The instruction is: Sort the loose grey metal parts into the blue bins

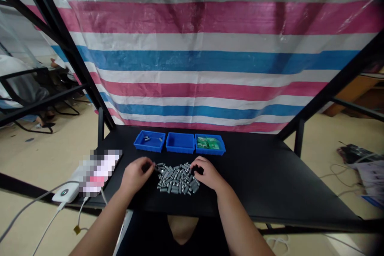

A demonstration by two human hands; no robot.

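A loose pile of grey cylindrical batteries (177,178) lies on the black table in front of me. At the pile's left edge, my left hand (137,174) is closed in a pinch, with what looks like a small grey battery at its fingertips. My right hand (207,172) curls over the upper right of the pile, thumb and fingers bent together; whatever they hold is too small to make out. Behind the pile stand three blue trays in a row. A few batteries lie in the left tray (150,149), and green packets (208,143) are in the right tray (222,151). The middle tray (180,151) sits between them.
A phone-like device (102,174), its screen blurred, lies at the table's left edge beside a white power bank (66,192) with cables. Black frame posts flank the table (270,184). A striped plastic sheet (195,60) hangs behind. A person sits at far left.
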